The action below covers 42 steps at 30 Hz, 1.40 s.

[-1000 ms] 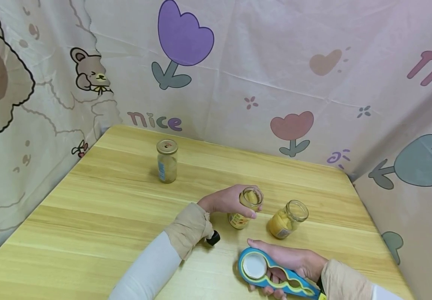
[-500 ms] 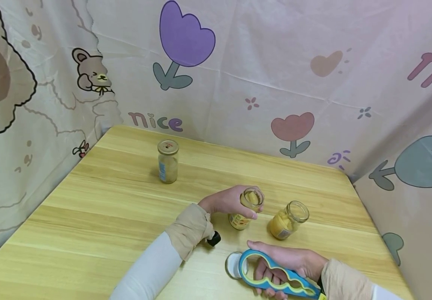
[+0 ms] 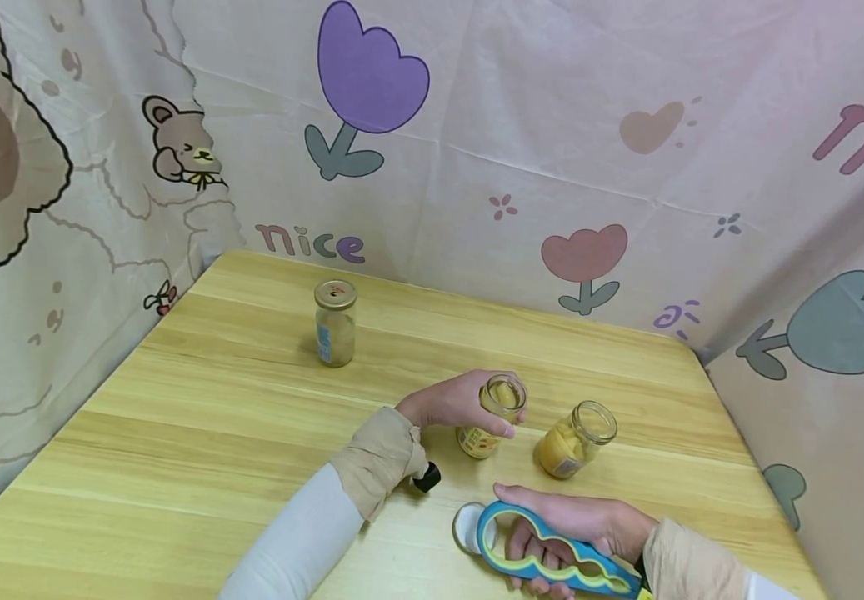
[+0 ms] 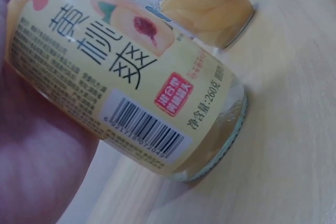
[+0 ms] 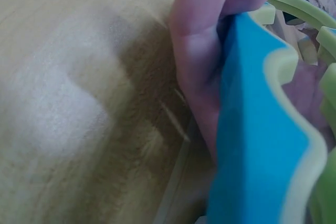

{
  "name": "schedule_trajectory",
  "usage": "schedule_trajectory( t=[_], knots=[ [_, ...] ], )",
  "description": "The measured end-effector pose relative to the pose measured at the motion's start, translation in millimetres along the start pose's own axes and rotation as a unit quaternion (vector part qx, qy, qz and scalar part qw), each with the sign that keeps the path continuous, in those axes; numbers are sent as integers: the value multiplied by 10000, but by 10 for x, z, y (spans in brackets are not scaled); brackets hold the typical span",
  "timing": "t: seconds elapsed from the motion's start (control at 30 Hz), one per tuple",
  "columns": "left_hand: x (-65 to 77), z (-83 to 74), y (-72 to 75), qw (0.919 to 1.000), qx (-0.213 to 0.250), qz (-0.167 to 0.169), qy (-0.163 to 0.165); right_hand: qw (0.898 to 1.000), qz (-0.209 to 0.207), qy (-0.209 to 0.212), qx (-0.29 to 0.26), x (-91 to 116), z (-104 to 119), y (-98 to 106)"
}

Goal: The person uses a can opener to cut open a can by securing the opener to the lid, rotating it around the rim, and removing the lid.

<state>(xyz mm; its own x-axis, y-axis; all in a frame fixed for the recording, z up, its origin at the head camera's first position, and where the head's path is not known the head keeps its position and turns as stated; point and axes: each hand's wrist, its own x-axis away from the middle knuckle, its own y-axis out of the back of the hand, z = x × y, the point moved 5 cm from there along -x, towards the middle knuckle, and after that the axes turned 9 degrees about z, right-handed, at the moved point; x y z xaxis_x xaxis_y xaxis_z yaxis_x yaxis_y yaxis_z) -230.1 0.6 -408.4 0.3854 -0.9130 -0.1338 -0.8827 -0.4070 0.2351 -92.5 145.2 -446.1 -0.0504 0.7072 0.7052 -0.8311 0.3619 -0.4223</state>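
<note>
My left hand [image 3: 452,402] grips an uncapped glass jar of yellow peach pieces [image 3: 478,442], fingers wrapped round its upper part. Its printed peach label [image 4: 131,51] faces the left wrist camera. A blue and pale-green jar opener [image 3: 587,552] is in my right hand [image 3: 577,512], fingers curled round its handle. On the table, by the opener's ring end, lies a round lid [image 3: 467,528] with its white inside up, partly hidden by the ring. The right wrist view shows the opener's blue side [image 5: 257,124] close up.
A second uncapped peach jar [image 3: 562,450] stands right of the held one. Farther back on the left is a capped jar [image 3: 336,329] with a gold lid. The wooden table [image 3: 237,400] meets printed cloth [image 3: 476,158] along its back and sides.
The lid, seen within the opener's ring one second ago, now lies on the table left of the ring. Both hands have hardly moved.
</note>
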Motion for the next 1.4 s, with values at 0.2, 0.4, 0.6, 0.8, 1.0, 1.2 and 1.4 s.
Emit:
schedule_trajectory(
  t=[0.2,0.4,0.6,0.8,1.0,1.2,1.4],
  knots=[
    [0,-2,6,9999,21,-125,15,9994,153,274,130,9,29,-42],
    [-10,2,3,9992,87,-384,-9,9994,30,313,160,58,69,-56],
    [-32,9,-10,9979,46,-640,-23,9968,-165,715,321,201,224,-85],
    [-49,33,-20,9960,-57,-888,-3,9792,-44,1732,1055,363,496,-165],
    [-60,39,-23,9939,-127,-1091,-50,9467,-135,2741,1687,432,729,-272],
    [-63,43,-17,9913,-244,-1294,-37,9084,-127,3574,2166,433,868,-274],
    [-85,40,-9,9900,-202,-1393,-89,8761,115,4252,2272,474,959,-272]
  ],
)
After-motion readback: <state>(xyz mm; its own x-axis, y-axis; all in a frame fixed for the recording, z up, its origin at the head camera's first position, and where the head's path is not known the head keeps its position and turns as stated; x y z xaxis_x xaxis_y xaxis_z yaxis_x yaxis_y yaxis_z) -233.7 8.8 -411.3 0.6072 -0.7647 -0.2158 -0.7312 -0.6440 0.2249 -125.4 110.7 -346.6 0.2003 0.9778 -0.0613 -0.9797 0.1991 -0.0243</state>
